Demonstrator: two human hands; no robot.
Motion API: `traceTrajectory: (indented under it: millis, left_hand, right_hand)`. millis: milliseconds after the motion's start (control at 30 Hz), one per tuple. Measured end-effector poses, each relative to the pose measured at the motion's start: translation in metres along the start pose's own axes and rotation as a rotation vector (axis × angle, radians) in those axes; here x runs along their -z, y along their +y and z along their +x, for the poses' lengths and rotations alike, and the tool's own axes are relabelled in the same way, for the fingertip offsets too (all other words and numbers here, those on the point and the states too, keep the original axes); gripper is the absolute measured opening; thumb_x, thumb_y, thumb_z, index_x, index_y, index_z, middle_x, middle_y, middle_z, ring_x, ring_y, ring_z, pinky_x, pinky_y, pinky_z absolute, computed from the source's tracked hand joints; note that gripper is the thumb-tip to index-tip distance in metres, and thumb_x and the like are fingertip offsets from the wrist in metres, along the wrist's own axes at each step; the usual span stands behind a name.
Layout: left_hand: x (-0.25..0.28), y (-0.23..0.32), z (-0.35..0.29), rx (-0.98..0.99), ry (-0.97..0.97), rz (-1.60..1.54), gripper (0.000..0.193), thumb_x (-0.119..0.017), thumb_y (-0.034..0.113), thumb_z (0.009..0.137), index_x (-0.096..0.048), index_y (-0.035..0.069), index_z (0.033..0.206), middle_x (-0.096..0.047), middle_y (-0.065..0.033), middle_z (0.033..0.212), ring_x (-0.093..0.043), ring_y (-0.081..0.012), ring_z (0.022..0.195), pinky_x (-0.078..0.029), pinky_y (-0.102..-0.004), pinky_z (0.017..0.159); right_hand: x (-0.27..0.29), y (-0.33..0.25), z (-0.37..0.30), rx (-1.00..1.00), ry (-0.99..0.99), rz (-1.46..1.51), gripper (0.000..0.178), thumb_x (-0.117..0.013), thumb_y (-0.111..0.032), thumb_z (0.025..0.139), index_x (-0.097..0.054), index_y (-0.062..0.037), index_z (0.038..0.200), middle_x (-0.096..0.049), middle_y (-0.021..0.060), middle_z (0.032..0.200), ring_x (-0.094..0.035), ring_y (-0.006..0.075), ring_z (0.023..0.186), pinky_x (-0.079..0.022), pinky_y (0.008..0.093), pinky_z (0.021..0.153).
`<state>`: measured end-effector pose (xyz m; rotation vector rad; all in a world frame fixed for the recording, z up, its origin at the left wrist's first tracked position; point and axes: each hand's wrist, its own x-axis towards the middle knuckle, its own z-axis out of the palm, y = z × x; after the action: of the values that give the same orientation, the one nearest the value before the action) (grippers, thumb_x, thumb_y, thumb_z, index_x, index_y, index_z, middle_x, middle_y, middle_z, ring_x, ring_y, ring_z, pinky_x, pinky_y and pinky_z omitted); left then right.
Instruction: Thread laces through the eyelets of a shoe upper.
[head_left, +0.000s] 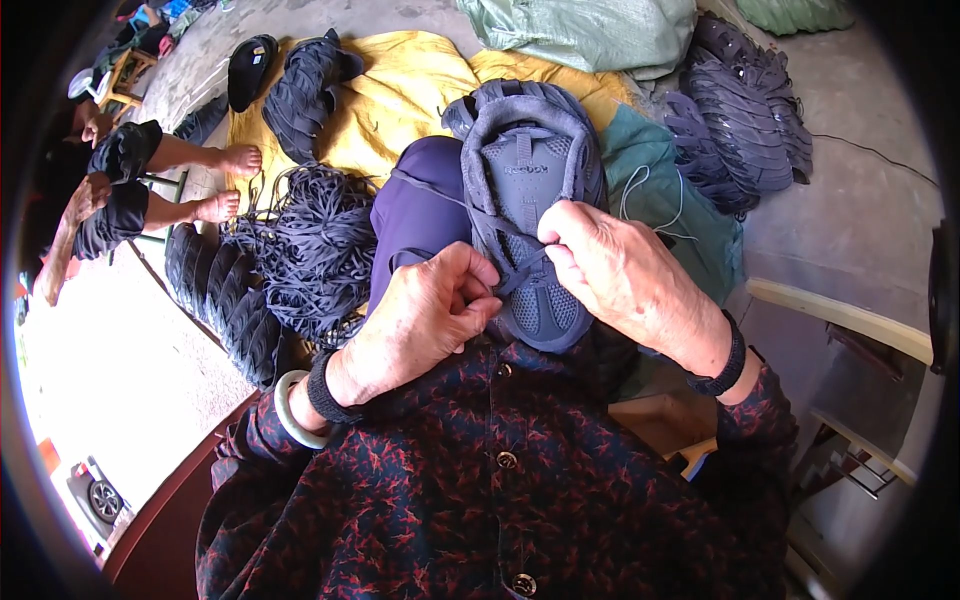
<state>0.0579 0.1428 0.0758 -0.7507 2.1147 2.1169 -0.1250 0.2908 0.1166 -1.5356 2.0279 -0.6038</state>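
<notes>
A dark grey shoe upper [522, 180] lies over my lap, its toe towards me and its padded collar facing away. A flat dark shoelace [525, 268] runs across the upper near the toe, between my hands. My left hand [425, 305] is closed beside the left eyelet edge, thumb and fingers pinching the lace. On the other side my right hand [625, 270] grips the lace in a closed pinch, resting against the upper. A loose stretch of lace [425, 187] trails leftwards over my purple trouser leg [415, 230].
A tangled heap of dark laces [310, 245] lies at my left, beside stacked uppers [215, 290]. More uppers [300, 100] lie on yellow sheeting [400, 75]; another pile [745, 115] is at far right. Another person's bare feet [240, 160] show at left. A wooden-edged bench [840, 320] stands right.
</notes>
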Motion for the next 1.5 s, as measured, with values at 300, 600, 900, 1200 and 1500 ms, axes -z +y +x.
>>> traceTrajectory:
  millis: [300,600,900,1200,1500]
  left_hand:
    - [0.011,-0.013,0.0,-0.252,-0.076,0.278,0.01,-0.075,0.002,0.09,-0.072,0.0,0.099,-0.069,-0.0065,0.086,-0.066,-0.0141,0.075,-0.053,-0.03,0.068]
    - [0.011,-0.007,0.006,-0.401,-0.042,0.429,0.023,-0.081,0.003,0.081,-0.072,0.003,0.102,-0.062,-0.0089,0.102,-0.065,-0.0256,0.088,-0.053,-0.035,0.079]
    - [-0.003,-0.009,0.021,-0.476,0.115,0.545,0.054,-0.088,0.004,0.067,-0.059,0.007,0.112,-0.057,-0.0081,0.103,-0.064,-0.0275,0.086,-0.054,-0.0361,0.076]
    - [-0.008,-0.013,0.022,-0.506,0.169,0.611,0.052,-0.087,0.001,0.065,-0.057,0.007,0.108,-0.058,-0.0115,0.105,-0.066,-0.0337,0.096,-0.054,-0.04,0.079]
    - [0.03,-0.003,0.039,-0.607,0.29,0.677,0.041,-0.075,-0.004,0.076,-0.059,0.006,0.113,-0.061,-0.015,0.113,-0.061,-0.0366,0.107,-0.052,-0.0431,0.091]
  right_hand:
    - [0.04,0.021,0.013,0.207,0.213,-0.168,0.005,-0.064,-0.002,0.093,-0.062,-0.0002,0.097,-0.061,0.0132,0.092,-0.065,0.0305,0.083,-0.053,0.0371,0.074]
    - [0.184,0.156,-0.006,-0.282,0.703,-0.452,0.016,-0.06,-0.025,0.102,-0.066,-0.0104,0.106,-0.061,-0.0008,0.08,-0.056,0.0093,0.069,-0.053,0.0277,0.061]
    - [0.271,0.211,-0.026,-0.572,0.692,-0.735,0.03,-0.054,-0.035,0.105,-0.065,-0.0104,0.118,-0.068,0.0027,0.093,-0.061,0.0112,0.071,-0.055,0.0285,0.067]
    - [0.281,0.203,-0.038,-0.516,0.823,-0.801,0.032,-0.052,-0.037,0.104,-0.064,-0.0097,0.115,-0.069,0.0098,0.095,-0.066,0.0217,0.081,-0.053,0.0363,0.076]
    - [0.242,0.197,-0.054,-0.445,0.587,-0.944,0.027,-0.056,-0.037,0.102,-0.065,-0.012,0.104,-0.067,0.009,0.099,-0.062,0.0273,0.088,-0.049,0.0391,0.08]
